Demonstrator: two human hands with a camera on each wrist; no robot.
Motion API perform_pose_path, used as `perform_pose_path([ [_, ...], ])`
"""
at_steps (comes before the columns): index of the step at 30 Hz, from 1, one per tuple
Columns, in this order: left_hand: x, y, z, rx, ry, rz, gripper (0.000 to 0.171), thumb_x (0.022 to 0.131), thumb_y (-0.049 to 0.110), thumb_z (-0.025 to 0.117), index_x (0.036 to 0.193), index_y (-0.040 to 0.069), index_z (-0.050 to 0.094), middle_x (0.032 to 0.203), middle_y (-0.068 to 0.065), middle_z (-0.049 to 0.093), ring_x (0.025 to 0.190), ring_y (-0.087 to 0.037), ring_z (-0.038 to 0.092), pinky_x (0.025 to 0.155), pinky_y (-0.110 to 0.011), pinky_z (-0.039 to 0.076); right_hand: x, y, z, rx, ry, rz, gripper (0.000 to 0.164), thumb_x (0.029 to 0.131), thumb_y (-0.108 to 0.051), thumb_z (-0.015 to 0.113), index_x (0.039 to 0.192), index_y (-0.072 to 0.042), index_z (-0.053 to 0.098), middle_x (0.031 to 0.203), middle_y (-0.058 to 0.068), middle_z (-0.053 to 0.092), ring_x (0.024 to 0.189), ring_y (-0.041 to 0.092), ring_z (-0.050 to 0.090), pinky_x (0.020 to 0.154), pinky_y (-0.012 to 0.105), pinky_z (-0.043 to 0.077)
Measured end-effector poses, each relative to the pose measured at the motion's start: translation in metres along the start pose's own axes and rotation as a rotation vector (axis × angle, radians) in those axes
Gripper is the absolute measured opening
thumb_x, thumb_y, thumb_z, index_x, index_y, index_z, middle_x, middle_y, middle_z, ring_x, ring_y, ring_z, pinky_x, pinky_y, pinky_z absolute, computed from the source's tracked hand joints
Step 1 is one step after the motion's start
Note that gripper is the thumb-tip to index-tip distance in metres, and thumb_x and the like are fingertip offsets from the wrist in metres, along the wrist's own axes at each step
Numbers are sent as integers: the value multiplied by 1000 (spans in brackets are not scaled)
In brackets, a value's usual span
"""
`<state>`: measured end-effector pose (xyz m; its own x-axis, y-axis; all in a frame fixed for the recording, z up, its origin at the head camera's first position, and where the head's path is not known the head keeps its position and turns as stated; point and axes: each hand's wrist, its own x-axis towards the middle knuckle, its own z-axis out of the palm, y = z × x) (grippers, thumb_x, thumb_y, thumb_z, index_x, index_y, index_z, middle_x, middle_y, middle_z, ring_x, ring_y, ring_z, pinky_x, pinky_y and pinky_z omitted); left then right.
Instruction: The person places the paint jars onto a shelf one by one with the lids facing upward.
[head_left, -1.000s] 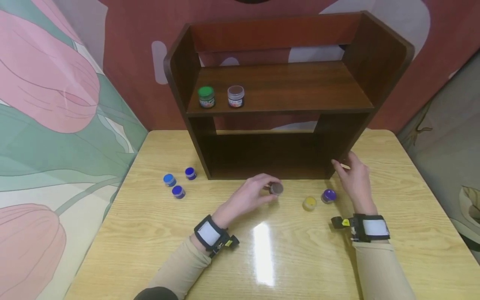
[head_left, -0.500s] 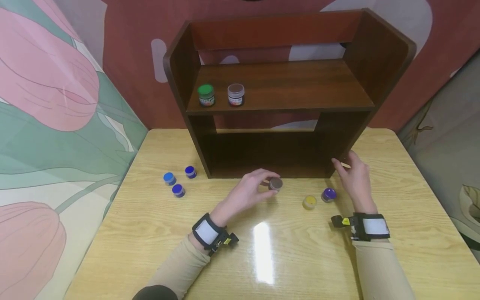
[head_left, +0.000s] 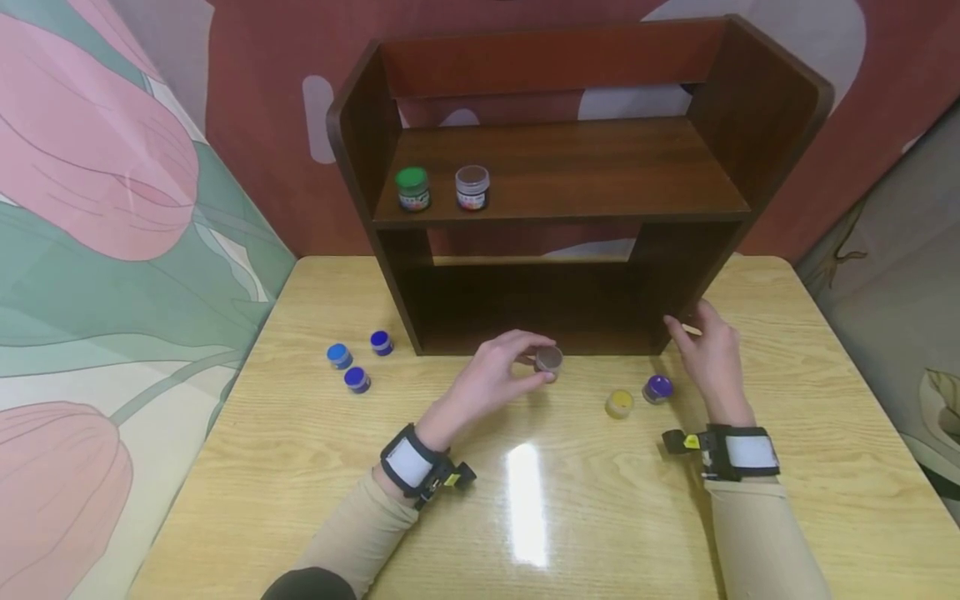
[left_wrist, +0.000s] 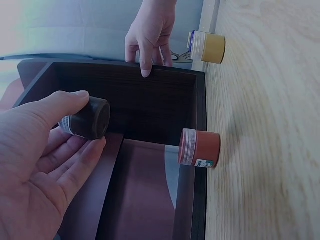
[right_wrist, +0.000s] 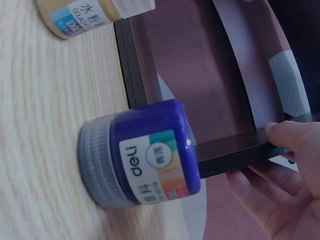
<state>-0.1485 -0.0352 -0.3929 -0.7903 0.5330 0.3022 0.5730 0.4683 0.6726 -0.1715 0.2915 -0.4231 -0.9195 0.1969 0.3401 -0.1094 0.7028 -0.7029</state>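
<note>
My left hand (head_left: pixel 491 377) holds a dark paint jar (left_wrist: pixel 91 118) between thumb and fingers, just in front of the shelf's lower opening. The left wrist view puts it well above the tabletop. A red-brown paint jar (left_wrist: pixel 202 148) stands on the table close to the shelf's bottom edge; in the head view it is hidden. My right hand (head_left: pixel 708 358) grips the right side panel of the brown shelf (head_left: pixel 555 218), thumb on the inner side and fingers outside. Beside that hand are a purple jar (right_wrist: pixel 150 155), turned on its lid, and a yellow-ochre jar (head_left: pixel 619 404).
On the upper shelf, at its left, stand a green jar (head_left: pixel 413 189) and a brown jar (head_left: pixel 472 187). Three blue jars, one light blue (head_left: pixel 340 357), sit left of the shelf on the wooden table (head_left: pixel 600 517). Patterned cloth hangs behind and left.
My left hand has shifted slightly back toward the shelf and a little left, carrying the dark jar. The right hand keeps its grip on the side panel.
</note>
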Motion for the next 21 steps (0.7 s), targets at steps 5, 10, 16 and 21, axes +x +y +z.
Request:
perform_pose_path([
  [5,0,-1,0,-2,21,-13,45,85,23,81,126,14,65,115,1,70,98,-8,70,88,-18,57,0,1,1,0,3,-7,34,100,-22,60,123,2,59,117,28,68,109,45,67,86,52,56],
  [10,0,-1,-1,-14,48,-7,45,84,23,81,125,13,66,114,0,70,96,-10,71,86,-28,61,-1,1,1,0,0,-6,34,100,-23,60,124,2,58,118,28,68,110,46,67,86,52,56],
  [16,1,0,-3,12,60,4,45,84,25,81,125,14,66,114,0,70,95,-9,71,86,-25,60,-1,0,-1,-2,-9,-2,36,101,-24,59,126,2,57,120,29,67,111,47,66,87,55,56],
  [21,1,1,-5,21,65,-8,44,86,25,80,126,15,65,113,2,70,95,-8,71,88,-22,58,0,1,0,2,-6,-4,35,100,-22,60,126,2,57,120,29,67,111,47,66,87,55,56],
])
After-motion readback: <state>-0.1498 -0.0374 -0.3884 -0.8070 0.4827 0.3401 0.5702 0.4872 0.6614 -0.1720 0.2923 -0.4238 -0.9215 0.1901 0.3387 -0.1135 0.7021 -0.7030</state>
